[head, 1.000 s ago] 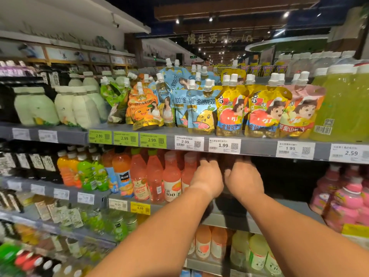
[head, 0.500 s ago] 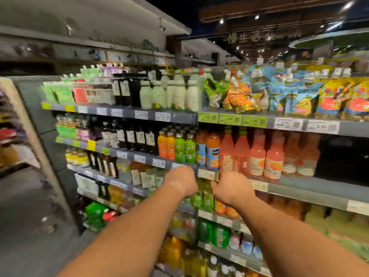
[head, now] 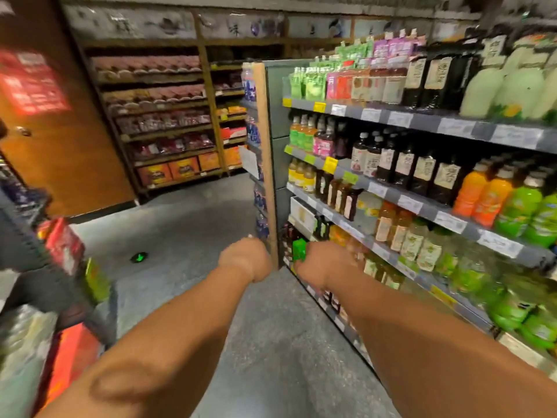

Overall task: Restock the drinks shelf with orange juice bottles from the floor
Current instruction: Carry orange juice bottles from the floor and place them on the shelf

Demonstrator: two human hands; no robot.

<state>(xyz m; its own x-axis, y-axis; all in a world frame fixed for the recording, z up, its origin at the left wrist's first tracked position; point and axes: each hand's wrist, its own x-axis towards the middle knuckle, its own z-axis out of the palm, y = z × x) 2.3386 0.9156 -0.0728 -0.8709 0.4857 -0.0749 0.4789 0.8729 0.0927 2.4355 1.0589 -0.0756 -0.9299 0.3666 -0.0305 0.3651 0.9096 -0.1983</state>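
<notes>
Both arms reach forward over the aisle floor, and the picture is blurred. My left hand (head: 244, 258) is curled with its back to me, in front of the shelf unit's end panel (head: 267, 164). My right hand (head: 327, 267) is curled too, close to the lower shelves beside a green pack (head: 299, 250). Nothing shows in either hand. Two orange juice bottles (head: 482, 193) stand on the drinks shelf (head: 422, 208) at the right, next to green bottles (head: 524, 206). No bottles show on the visible floor.
Grey floor (head: 187, 224) runs ahead to wooden shelves of boxed goods (head: 168, 122). At the left stand a dark rack with red packs (head: 61, 245) and an orange-red box (head: 72, 354). A small green mark (head: 139, 256) lies on the floor.
The view has swung left and down, from the pouch and juice shelf to the aisle's end. Both hands have pulled back off the shelf and dropped lower.
</notes>
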